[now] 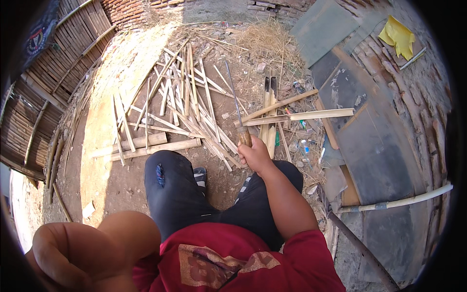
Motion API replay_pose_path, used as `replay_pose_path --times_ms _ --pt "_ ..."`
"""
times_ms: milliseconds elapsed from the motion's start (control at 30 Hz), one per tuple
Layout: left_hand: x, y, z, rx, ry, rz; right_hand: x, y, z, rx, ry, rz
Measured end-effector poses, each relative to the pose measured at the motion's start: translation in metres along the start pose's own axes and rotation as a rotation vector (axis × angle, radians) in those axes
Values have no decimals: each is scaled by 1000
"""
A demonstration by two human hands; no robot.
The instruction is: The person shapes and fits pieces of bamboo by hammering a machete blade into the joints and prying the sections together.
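Note:
My right hand (254, 155) is wrapped round the wooden handle of a long knife (234, 95). Its thin, dark blade points up and away over the split bamboo. At the lower left, my left hand (63, 250) is raised very close to the camera with its fingers curled; whatever they grip is hidden. Beyond my knees lies a loose heap of split bamboo strips (187, 104). Two uncut bamboo poles (165, 146) lie in front of my left knee. To the right of the blade, a halved bamboo piece (321, 114) crosses other split lengths.
A woven bamboo wall (78, 44) rises on the left. Dark sheets (384, 146) lean along the brick wall on the right, beneath a yellow cloth (398, 38). A pale pipe (408, 200) and a dark pole (362, 248) lie near my right side. Dry straw (272, 44) is piled at the back.

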State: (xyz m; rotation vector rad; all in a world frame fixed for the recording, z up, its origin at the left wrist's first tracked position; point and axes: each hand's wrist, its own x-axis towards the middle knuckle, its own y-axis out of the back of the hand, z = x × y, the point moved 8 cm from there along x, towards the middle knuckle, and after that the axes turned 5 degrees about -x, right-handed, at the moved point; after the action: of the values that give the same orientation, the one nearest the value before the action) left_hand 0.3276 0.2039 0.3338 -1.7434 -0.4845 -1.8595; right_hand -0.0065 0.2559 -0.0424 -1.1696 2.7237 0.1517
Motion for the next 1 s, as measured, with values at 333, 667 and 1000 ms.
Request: replay_pose_path --times_ms 333,667,1000 --pt "-36 -43 -26 -115 108 272 2 0 -17 15 63 -5" --pt "-36 -30 -35 -263 280 186 0 1 -15 10 0 -17" --pt "-44 -52 -53 -272 291 179 -2 -1 -13 22 26 -32"
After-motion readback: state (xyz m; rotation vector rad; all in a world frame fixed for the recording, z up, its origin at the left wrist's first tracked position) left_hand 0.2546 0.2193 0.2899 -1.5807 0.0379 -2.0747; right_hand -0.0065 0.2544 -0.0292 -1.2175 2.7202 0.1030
